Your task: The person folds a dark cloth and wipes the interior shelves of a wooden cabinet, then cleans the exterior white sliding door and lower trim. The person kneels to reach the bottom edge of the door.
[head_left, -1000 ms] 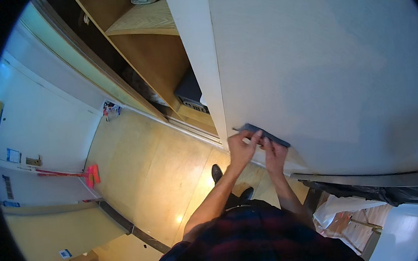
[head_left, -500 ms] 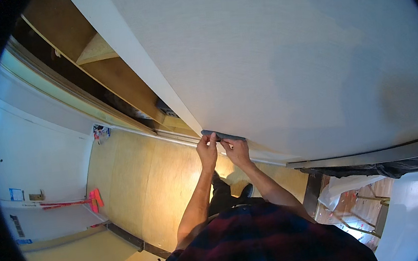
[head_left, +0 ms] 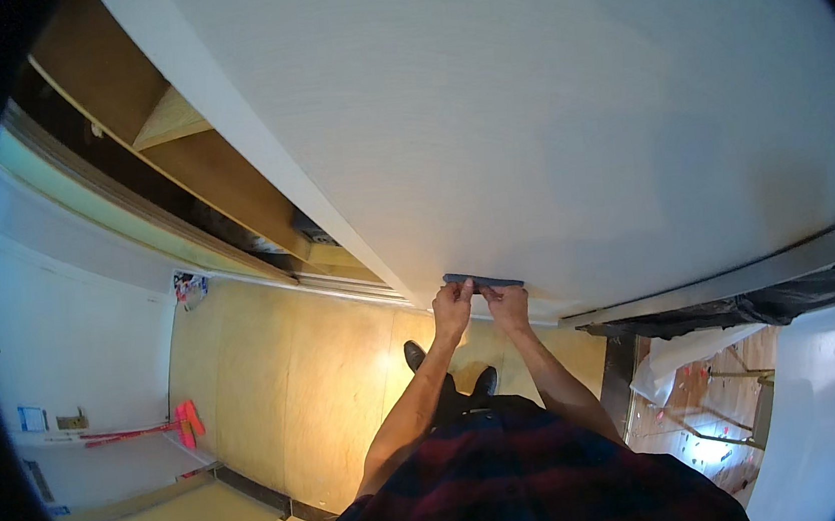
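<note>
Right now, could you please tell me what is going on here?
A person in a plaid shirt stands holding a slim dark grey strip with the left hand and the right hand, in front of a large white panel. I cannot tell whether the strip touches the panel. Open wooden shelving shows past the panel's left edge.

Warm glare lights the floor (head_left: 299, 382), faint shadows mark the panel (head_left: 523, 100), edges bow.
</note>
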Tool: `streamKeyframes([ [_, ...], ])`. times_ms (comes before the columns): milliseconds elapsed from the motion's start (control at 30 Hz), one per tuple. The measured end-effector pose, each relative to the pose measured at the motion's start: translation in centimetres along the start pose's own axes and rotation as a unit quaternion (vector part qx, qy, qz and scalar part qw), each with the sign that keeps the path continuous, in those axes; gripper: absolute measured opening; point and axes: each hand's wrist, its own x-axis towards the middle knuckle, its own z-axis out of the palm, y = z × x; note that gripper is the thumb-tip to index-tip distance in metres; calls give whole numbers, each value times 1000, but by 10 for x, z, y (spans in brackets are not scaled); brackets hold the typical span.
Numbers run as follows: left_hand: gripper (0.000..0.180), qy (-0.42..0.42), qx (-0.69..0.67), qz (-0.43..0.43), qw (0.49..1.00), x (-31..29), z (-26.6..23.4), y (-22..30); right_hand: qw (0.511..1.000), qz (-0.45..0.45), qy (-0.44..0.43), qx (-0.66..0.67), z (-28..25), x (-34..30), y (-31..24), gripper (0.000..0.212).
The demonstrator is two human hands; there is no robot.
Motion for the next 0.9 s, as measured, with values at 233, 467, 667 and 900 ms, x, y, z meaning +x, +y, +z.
streamKeyframes([
  [233,26,-126,39,69,989,-33,18,110,994,5,92,61,-96,-18,-34,13],
  [467,16,-104,-192,211,953,-62,23,210,940,-98,273,179,-178,-32,-135,18],
  [667,20,-128,-150,169,966,-69,54,187,929,-54,318,182,-158,-29,-75,27],
  [900,29,-236,-67,35,969,-68,108,113,936,84,305,156,-129,-41,19,26],
])
